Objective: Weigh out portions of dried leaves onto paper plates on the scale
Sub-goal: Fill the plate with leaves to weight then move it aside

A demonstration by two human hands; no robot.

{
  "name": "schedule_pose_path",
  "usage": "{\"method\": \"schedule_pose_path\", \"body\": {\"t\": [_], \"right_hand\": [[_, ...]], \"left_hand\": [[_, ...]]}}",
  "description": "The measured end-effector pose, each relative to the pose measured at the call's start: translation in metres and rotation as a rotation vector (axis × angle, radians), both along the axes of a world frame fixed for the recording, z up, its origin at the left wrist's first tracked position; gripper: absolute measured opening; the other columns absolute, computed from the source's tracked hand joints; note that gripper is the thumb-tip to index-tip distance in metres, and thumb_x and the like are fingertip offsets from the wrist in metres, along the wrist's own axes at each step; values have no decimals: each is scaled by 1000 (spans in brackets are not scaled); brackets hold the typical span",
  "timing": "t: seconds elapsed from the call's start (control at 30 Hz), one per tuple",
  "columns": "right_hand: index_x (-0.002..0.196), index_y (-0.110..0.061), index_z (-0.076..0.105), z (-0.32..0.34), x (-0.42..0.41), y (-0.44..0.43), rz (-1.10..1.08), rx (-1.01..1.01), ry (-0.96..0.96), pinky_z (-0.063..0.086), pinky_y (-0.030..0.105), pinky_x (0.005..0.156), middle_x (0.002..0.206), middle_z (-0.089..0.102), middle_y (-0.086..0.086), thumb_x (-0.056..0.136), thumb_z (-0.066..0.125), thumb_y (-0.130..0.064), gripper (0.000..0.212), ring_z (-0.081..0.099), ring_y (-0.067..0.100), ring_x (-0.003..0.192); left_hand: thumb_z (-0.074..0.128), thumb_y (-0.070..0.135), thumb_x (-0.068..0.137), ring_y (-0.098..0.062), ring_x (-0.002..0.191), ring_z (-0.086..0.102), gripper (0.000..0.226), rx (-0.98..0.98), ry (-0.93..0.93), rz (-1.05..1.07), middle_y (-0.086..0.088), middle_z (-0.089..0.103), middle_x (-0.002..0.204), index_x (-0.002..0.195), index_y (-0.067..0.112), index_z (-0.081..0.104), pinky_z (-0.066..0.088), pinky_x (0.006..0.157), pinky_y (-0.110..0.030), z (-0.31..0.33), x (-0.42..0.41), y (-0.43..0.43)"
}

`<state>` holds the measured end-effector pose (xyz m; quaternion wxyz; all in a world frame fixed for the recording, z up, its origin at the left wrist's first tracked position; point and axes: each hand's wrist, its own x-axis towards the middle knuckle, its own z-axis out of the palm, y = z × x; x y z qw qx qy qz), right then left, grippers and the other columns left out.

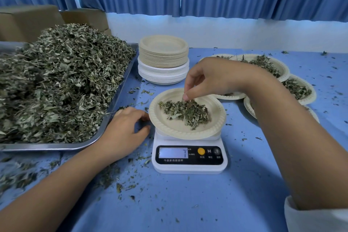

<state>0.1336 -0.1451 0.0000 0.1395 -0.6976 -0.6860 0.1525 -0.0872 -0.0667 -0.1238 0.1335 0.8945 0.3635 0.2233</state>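
Head view: right hand (207, 79) pinching a few dried leaves (185, 112) over the paper plate (188, 132) on the scale (190, 166)
Just beside its rim the left hand (126, 130) lies loosely curled, holding nothing; a nudge there could skew the reading or tip the overhanging plate. Pile's long axis runs far-left to near-right; plate lies flat

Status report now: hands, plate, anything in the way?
Right hand pinches leaves over plate on scale. Left hand at plate rim. Nothing blocking.
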Motion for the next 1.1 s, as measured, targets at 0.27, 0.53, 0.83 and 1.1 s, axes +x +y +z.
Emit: {"method": "schedule_pose_path", "body": {"t": [0.27, 0.53, 0.83, 1.1], "right_hand": [[79, -27, 73, -4, -1, 3, 15, 44, 13, 49, 20, 73, 79, 71, -19, 76, 77, -41, 14, 63, -2, 77], [80, -25, 73, -11, -7, 8, 29, 88, 12, 49, 16, 73, 77, 71, -15, 80, 75, -35, 10, 63, -3, 76], [72, -25, 70, -8, -8, 8, 22, 167, 54, 45, 11, 62, 66, 65, -17, 83, 72, -33, 14, 56, -9, 62], [78, -22, 72, -13, -14, 12, 24, 190, 44, 44, 10, 64, 69, 65, -18, 85, 70, -28, 10, 57, -8, 65]], "left_hand": [[59, 25, 91, -15, 102, 43, 19, 7, -8, 1, 8, 48, 98, 110, 23, 61, 27, 82, -20, 0, 0, 0], [58, 26, 91, -12, 101, 41, 19, 11, -12, 3, 9, 46, 98, 110, 24, 60, 27, 83, -21, -1, 0, 1], [58, 26, 91, -11, 100, 40, 20, 14, -3, -1, 9, 47, 100, 110, 23, 60, 27, 84, -21, -1, 0, 1], [57, 28, 91, -14, 105, 42, 22, 6, 22, 3, 9, 46, 101, 113, 24, 60, 27, 85, -21, -1, 0, 1]]}}
